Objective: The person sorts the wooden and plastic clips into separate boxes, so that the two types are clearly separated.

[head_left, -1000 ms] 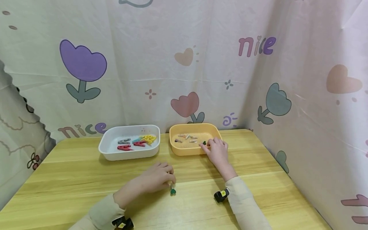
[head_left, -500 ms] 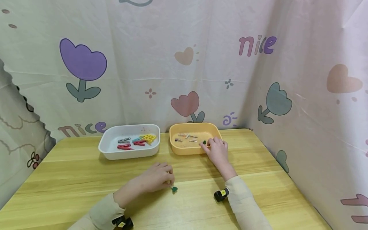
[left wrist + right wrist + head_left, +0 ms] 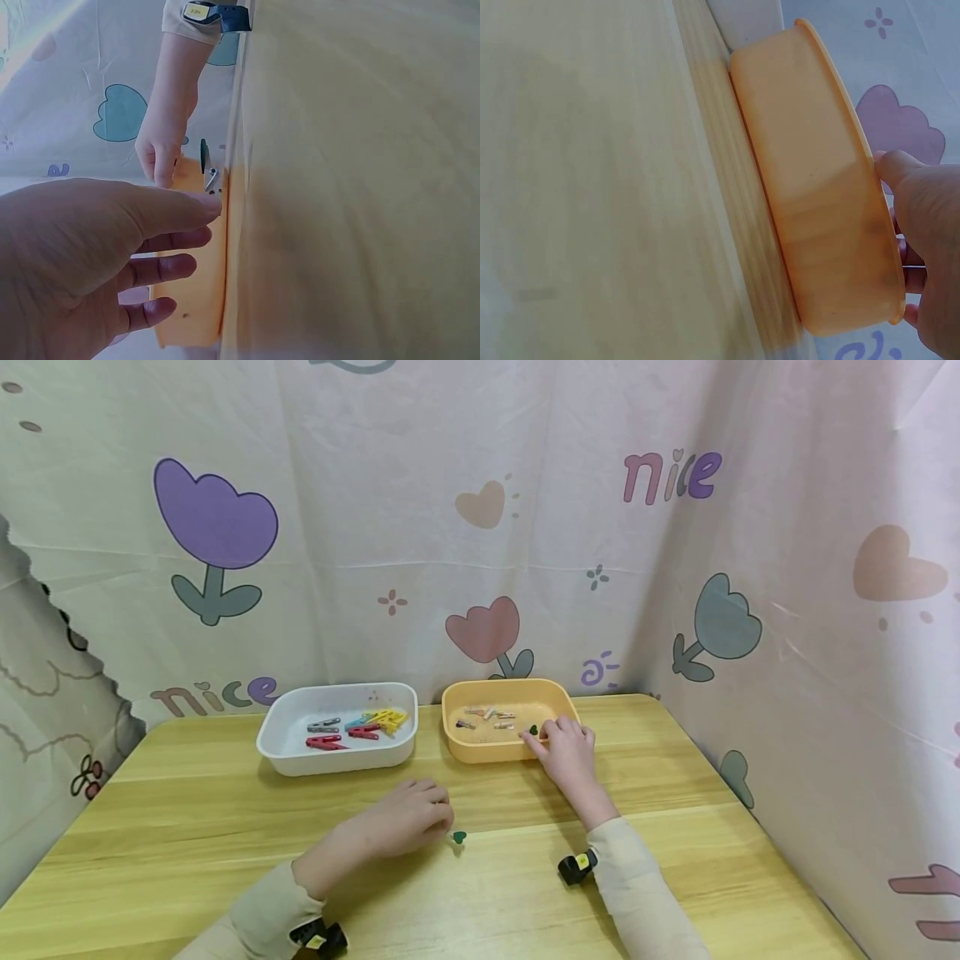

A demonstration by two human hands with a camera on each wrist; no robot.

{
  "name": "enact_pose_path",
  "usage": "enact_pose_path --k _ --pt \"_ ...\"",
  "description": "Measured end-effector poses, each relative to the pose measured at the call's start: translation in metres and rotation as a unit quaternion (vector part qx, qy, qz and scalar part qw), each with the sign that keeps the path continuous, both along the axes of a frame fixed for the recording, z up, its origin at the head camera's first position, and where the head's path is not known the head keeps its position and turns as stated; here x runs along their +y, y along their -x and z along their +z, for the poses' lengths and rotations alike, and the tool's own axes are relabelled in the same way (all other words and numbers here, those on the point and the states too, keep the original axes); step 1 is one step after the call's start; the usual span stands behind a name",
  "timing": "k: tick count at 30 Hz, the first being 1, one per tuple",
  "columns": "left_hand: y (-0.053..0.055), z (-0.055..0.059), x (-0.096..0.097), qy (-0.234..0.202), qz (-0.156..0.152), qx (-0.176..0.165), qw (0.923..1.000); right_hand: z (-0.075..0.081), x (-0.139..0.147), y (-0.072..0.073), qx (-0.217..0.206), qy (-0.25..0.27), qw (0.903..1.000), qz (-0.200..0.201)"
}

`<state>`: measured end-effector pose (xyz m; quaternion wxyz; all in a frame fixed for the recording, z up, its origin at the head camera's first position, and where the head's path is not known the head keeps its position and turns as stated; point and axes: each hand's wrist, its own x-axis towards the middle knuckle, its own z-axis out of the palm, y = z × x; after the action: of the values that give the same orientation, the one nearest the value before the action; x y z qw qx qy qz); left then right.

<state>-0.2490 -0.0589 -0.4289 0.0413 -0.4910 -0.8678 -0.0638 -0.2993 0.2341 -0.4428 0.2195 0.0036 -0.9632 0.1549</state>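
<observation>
My left hand [image 3: 411, 817] is over the table, left of centre, pinching a small clip with a green heart [image 3: 459, 837] between thumb and fingertips. In the left wrist view, the clip's metal spring [image 3: 211, 178] shows just beyond the thumb, and the other fingers are loosely bent. My right hand [image 3: 567, 753] holds the front right rim of the yellow tray [image 3: 480, 753]. In the right wrist view its thumb [image 3: 896, 166] lies at the rim, with the other fingers partly hidden behind it. Another green-heart clip [image 3: 533, 730] lies in the tray beside that hand.
Several other small clips [image 3: 491, 715] lie in the yellow tray. A white tray [image 3: 337, 763] to its left contains red, grey, blue and yellow clothespins [image 3: 387, 721]. Behind both hangs a printed curtain [image 3: 337, 527] at the wooden table's [image 3: 517, 902] back edge.
In my left hand the green-heart clip has turned, its heart swinging from pointing toward me to pointing right, slightly farther from me. My right hand has stayed at the tray rim.
</observation>
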Motion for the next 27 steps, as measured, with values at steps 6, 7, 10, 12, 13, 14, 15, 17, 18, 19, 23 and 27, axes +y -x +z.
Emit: enact_pose_path --k 6,7,10,12,13,14,15,17,18,19,23,27 --pt "0.001 0.0 0.0 -0.003 0.011 0.0 0.9999 0.001 -0.001 -0.001 0.001 0.002 1.0 -0.001" --pt "0.001 0.0 -0.001 -0.005 0.012 0.0 0.9999 0.001 -0.001 -0.001 0.001 0.001 1.0 -0.002" --pt "0.001 0.001 -0.001 -0.008 0.017 -0.002 0.9998 0.001 -0.001 -0.002 0.003 0.002 1.0 -0.002" --pt "0.002 0.002 -0.001 -0.01 0.02 -0.003 0.9997 0.001 -0.001 -0.002 0.005 0.001 1.0 -0.001" --pt "0.002 0.003 -0.001 -0.013 0.02 -0.002 0.9997 0.001 -0.001 -0.002 0.006 0.001 1.0 -0.001" --pt "0.002 0.004 -0.001 -0.014 0.02 -0.001 0.9997 0.001 -0.001 -0.002 0.007 0.002 1.0 -0.001" --pt "0.002 0.005 -0.001 -0.016 0.019 0.001 0.9997 0.001 -0.001 -0.002 0.008 0.002 1.0 -0.001" --pt "0.003 0.008 0.0 -0.022 0.016 0.008 0.9996 0.001 -0.001 -0.002 0.009 0.0 1.0 -0.001" --pt "0.003 0.009 0.0 -0.026 0.014 0.013 0.9995 0.001 -0.001 -0.002 0.01 0.0 1.0 -0.002" --pt "0.004 0.01 0.0 -0.03 0.012 0.019 0.9993 0.0 -0.001 -0.002 0.009 0.0 1.0 -0.002" --pt "0.007 0.014 0.001 -0.041 0.007 0.041 0.9983 0.0 0.0 -0.001 0.012 0.0 0.9999 -0.002" --pt "0.012 0.018 0.003 -0.048 0.004 0.065 0.9967 0.0 -0.001 -0.001 0.012 0.0 0.9999 0.0"
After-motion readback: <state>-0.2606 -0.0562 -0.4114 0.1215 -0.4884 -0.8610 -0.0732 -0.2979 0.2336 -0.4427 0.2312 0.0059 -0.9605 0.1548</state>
